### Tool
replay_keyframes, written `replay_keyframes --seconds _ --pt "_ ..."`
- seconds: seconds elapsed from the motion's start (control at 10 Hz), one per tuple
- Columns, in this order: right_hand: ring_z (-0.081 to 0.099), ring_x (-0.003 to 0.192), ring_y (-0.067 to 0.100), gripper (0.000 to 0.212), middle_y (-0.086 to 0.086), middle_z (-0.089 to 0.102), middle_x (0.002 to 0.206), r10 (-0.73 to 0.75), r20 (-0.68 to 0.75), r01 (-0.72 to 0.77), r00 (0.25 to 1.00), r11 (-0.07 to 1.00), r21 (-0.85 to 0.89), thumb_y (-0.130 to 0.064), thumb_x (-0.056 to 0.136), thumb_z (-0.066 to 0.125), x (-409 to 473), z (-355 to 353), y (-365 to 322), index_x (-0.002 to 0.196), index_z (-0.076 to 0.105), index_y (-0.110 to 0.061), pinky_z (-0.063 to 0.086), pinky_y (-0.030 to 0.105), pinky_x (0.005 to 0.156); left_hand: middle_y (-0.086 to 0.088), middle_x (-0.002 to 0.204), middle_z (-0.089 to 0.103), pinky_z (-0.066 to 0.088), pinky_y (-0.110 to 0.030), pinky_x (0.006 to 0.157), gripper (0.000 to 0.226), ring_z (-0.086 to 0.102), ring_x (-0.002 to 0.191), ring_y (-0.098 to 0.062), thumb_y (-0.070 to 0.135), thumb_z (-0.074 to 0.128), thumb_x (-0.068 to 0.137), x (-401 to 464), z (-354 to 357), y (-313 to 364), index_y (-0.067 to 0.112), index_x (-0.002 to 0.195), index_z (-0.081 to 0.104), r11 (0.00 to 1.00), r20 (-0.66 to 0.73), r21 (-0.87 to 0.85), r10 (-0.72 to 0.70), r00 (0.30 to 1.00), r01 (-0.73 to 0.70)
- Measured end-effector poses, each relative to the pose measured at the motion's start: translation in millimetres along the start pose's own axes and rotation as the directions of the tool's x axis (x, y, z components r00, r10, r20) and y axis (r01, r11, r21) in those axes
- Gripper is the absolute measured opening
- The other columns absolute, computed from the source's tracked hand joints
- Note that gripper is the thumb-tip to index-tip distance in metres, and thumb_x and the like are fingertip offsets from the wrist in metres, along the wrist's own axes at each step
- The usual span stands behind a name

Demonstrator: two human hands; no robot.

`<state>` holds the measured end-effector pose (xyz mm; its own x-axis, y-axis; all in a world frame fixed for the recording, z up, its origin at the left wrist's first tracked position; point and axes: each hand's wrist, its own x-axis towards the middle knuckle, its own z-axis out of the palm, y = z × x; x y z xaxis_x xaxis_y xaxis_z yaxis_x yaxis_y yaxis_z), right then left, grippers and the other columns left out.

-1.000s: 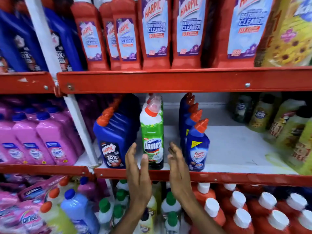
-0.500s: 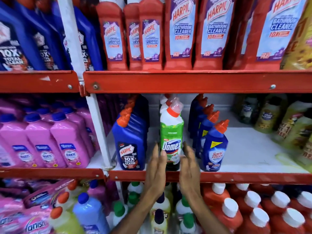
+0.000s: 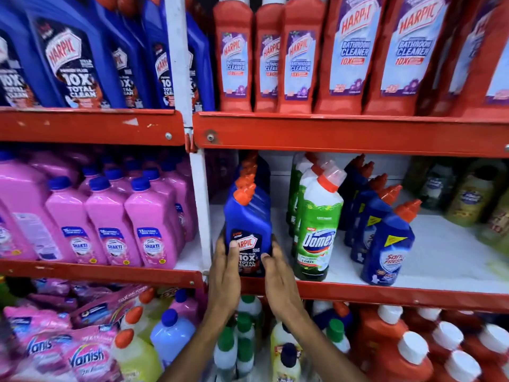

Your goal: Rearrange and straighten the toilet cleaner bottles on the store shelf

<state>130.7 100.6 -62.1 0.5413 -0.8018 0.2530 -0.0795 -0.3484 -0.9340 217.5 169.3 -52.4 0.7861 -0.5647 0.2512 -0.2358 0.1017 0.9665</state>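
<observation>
We have the front blue bottle [image 3: 248, 230] on the middle shelf [image 3: 385, 295], at the head of its row just right of the white upright post [image 3: 199, 205], standing close to the shelf's front lip with its label facing us and its orange cap [image 3: 243, 194] leaning slightly to the right. Our left hand [image 3: 224, 274] wraps its left side with the thumb laid on the label, and our right hand [image 3: 275, 271] closes on the right side, fingers curled round the lower body, so both hands grip the one bottle low down. To do this step well, we should probably keep the base flat on the shelf and slide or twist the bottle rather than lift it, bringing the label square to the front and the base in line with the lip. We should watch the bottles behind it, whose caps show in a tight file; a hard push backward could likely tip them. The green and white bottle [image 3: 316, 230] stands just beside on the right, apart from our knuckles, and the smaller blue bottles [image 3: 388, 244] run in a slanting row beyond it, so those rows seem next in need of straightening.
</observation>
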Motion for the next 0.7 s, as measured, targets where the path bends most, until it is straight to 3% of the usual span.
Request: replay_keyframes --seconds 0.1,0.2,0.3,0.4,0.5,0.6,0.7 --pt "0.044 0.14 0.011 0.082 -0.001 0.044 0.157 0.029 -0.01 -0.03 1.0 0.999 -0.018 -0.057 0.08 0.029 1 -1 0 0.155 0.031 -0.024 0.034 0.038 0.118 0.018 0.142 0.032 0.02 0.017 0.082 0.048 0.03 0.121 0.024 0.028 0.035 0.107 3 0 0 0.021 0.154 0.03 0.999 0.083 0.036 -0.036 0.996 0.033" --pt "0.045 0.138 0.011 0.081 -0.003 0.044 0.156 0.009 -0.001 -0.009 1.0 1.0 -0.027 -0.056 0.081 0.029 -1 -2 2 0.156 0.029 -0.027 0.037 0.038 0.116 0.018 0.147 0.035 0.025 0.012 0.088 0.051 0.034 0.12 0.028 0.039 0.036 0.106 3 2 0 0.024 0.154 0.03 0.998 0.092 0.048 -0.033 0.995 0.029" --pt "0.05 0.133 0.008 0.08 -0.003 0.048 0.154 0.005 0.009 -0.005 1.0 1.0 -0.021 -0.053 0.081 0.03 2 -4 4 0.156 0.029 -0.028 0.04 0.035 0.113 0.007 0.152 0.045 0.036 -0.014 0.109 0.064 0.048 0.133 -0.001 0.052 0.033 0.095 6 5 -3 0.027 0.154 0.032 0.999 0.076 0.054 -0.009 0.997 0.005" --pt "0.053 0.123 -0.006 0.075 -0.008 0.05 0.149 -0.001 0.052 0.003 0.999 0.999 -0.038 -0.048 0.085 0.034 2 -4 4 0.157 0.025 -0.029 0.043 0.016 0.103 0.004 0.156 0.045 0.034 -0.041 0.122 0.065 0.044 0.142 -0.011 0.053 0.033 0.094 6 4 -3 0.028 0.154 0.032 0.999 0.081 0.038 0.01 0.997 -0.014" --pt "0.056 0.105 -0.017 0.069 -0.011 0.059 0.136 -0.003 0.069 0.005 0.998 1.0 -0.026 -0.039 0.09 0.036 1 -10 -4 0.157 0.026 -0.028 0.04 0.0 0.085 0.002 0.159 0.042 0.033 -0.038 0.123 0.068 0.041 0.146 -0.014 0.054 0.038 0.094 1 1 2 0.026 0.155 0.031 0.992 0.042 0.111 0.048 0.998 -0.053" --pt "0.056 0.122 -0.01 0.058 -0.016 0.058 0.141 -0.084 -0.107 0.088 0.991 0.995 0.039 -0.044 0.091 0.04 -16 -18 -22 0.149 0.041 -0.035 0.042 0.013 0.106 -0.001 0.154 0.049 0.041 -0.037 0.117 0.073 0.048 0.14 -0.011 0.055 0.046 0.089 -10 -4 18 0.02 0.152 0.037 0.929 -0.063 0.294 0.252 0.966 -0.224" --pt "0.064 0.113 -0.003 0.035 -0.025 0.07 0.119 -0.27 -0.458 0.33 0.847 0.942 0.054 -0.036 0.087 0.047 -40 -58 -54 0.115 0.068 -0.035 0.055 0.044 0.1 -0.005 0.152 0.05 0.04 -0.037 0.117 0.067 0.046 0.141 -0.016 0.041 0.054 0.087 -18 -5 51 0.011 0.147 0.045 0.754 -0.083 0.458 0.564 0.821 -0.471"
